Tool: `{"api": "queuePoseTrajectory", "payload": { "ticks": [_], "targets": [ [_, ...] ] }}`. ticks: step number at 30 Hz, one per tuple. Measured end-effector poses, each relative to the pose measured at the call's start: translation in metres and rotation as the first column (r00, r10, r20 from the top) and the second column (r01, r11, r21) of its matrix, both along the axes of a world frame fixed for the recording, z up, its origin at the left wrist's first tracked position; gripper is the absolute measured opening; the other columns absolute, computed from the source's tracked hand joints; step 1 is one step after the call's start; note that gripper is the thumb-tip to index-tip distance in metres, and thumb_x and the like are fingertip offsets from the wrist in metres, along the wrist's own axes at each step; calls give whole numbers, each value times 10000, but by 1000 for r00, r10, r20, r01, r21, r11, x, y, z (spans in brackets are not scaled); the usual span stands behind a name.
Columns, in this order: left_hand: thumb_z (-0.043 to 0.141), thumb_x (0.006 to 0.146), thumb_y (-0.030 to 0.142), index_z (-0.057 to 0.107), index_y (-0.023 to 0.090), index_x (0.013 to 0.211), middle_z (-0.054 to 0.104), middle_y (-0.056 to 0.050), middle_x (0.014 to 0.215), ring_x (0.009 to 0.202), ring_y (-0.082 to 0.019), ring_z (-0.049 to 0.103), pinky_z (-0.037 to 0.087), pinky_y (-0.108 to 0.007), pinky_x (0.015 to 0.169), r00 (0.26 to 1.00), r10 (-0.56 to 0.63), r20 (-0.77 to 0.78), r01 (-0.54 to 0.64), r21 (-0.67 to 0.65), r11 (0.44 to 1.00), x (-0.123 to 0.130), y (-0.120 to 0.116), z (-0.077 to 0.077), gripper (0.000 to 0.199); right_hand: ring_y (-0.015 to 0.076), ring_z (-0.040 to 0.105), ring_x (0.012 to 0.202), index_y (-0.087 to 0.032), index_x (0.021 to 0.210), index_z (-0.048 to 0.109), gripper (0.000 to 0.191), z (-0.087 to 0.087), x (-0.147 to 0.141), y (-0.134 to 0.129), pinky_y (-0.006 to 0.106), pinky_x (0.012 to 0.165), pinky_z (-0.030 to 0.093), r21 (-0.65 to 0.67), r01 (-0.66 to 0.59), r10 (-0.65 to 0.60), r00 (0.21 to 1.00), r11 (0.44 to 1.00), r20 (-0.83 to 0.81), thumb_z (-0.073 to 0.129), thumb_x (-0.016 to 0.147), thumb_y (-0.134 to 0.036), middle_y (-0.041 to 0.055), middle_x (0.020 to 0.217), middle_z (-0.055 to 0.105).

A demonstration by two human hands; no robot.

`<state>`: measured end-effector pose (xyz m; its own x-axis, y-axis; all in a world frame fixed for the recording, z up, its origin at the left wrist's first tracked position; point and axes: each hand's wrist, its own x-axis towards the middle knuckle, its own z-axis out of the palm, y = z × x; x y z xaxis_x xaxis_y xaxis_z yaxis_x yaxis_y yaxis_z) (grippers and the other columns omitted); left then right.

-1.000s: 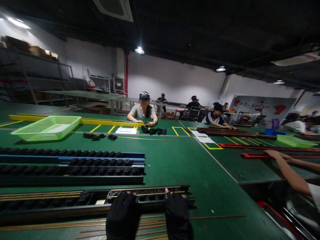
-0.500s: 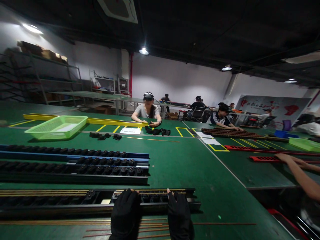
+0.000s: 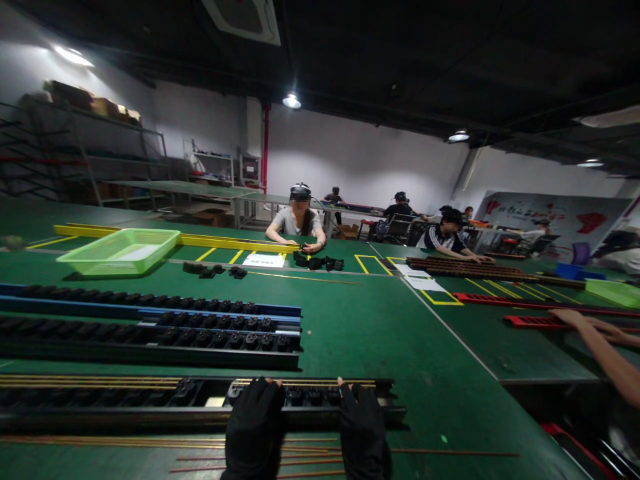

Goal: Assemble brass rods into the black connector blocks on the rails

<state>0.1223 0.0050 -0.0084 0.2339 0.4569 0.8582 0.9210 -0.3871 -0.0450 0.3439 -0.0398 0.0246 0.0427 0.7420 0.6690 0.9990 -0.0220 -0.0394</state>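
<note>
My left hand [image 3: 254, 427], in a black fingerless glove, reaches over a black channel rail [image 3: 190, 421]. Its fingers are closed at thin brass rods [image 3: 310, 383] that lie along a row of black plastic blocks [image 3: 295, 398] inside the rail. To its right, my right hand [image 3: 364, 427], gloved the same way, is closed at the same rods near the rail's right end. The undersides of both hands' fingers are hidden. More brass rods [image 3: 90, 381] lie along the left part of the rail, and a pale piece [image 3: 215, 402] shows between the blocks.
Loose rods [image 3: 430, 453] lie on the green table [image 3: 380, 327] before me. Beyond the rail stand a blue rail [image 3: 280, 311] and another black rail [image 3: 270, 360] with blocks. A green basket [image 3: 120, 260], co-workers, and red rails [image 3: 530, 322] by a person's arm [image 3: 595, 347] are farther off.
The whole view has shifted slightly to the right. My hands keep their places on the rail, with no clear movement along the rods.
</note>
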Motion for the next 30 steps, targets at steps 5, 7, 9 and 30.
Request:
{"api": "queuePoseTrajectory", "payload": {
  "ticks": [5, 7, 9, 30],
  "targets": [
    [628, 896, 114, 703, 199, 1083, 736, -86, 1032, 1013, -261, 665, 544, -369, 861, 999, 31, 29, -32, 48, 998, -2, 4, -9, 219, 213, 648, 1080, -212, 1265, 624, 356, 0, 0, -1, 433, 919, 585, -2, 8, -8, 1000, 1000, 7, 635, 981, -426, 85, 1292, 638],
    [635, 890, 110, 707, 215, 1100, 738, -81, 1068, 1048, -266, 661, 543, -375, 880, 999, 33, -1, -33, 17, 999, -4, 5, -16, 246, 217, 647, 1088, -213, 1267, 624, 357, 1, 0, -1, 438, 924, 584, -2, 12, -12, 1000, 1000, 9, 638, 980, -424, 86, 1296, 638],
    [636, 881, 118, 715, 243, 1111, 741, -69, 1109, 1083, -280, 655, 544, -392, 899, 999, 18, -40, -19, -26, 999, -7, 6, -22, 274, 219, 646, 1093, -212, 1271, 622, 361, 1, 0, 0, 442, 928, 584, -1, 14, -14, 1000, 1000, 10, 639, 979, -423, 87, 1300, 636],
    [604, 777, 21, 710, 185, 1096, 752, -81, 1072, 1052, -328, 627, 570, -468, 862, 998, 4, -58, -2, 27, 1000, 5, 0, -8, 374, 208, 646, 1065, -213, 1253, 625, 358, -21, 2, 8, 426, 914, 580, 86, 15, -17, 1000, 996, 15, 629, 981, -446, 81, 1277, 640]
  ]
}}
